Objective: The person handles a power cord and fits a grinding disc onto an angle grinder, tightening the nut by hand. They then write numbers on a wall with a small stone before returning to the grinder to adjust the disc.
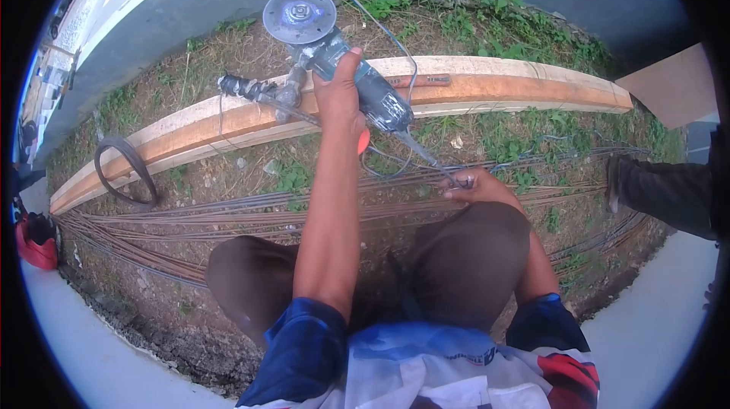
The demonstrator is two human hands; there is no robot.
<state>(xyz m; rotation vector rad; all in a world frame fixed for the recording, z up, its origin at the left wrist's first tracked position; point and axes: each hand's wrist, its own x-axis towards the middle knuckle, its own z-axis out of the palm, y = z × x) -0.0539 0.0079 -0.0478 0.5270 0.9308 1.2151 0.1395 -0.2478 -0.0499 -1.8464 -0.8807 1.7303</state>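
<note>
My left hand (pixel 338 97) is wrapped round the body of an angle grinder (pixel 369 93), above a wooden beam (pixel 525 88). The grinder's round disc (pixel 299 15) points away from me at the top. Its cord leaves the rear end and runs toward my right hand (pixel 473 184), which is closed by my right knee with its fingers round a bit of the cord (pixel 430 160). A red-brown marked stick (pixel 430 81) lies on the beam. A tool with a coiled black part (pixel 247 88) lies left of my left hand.
Long thin metal rods (pixel 190 219) lie across the ground before my knees. A dark ring (pixel 125 173) leans on the beam at left. Another person's leg (pixel 661 192) stands at right, near a brown board (pixel 673 85). A red object (pixel 38 245) lies far left.
</note>
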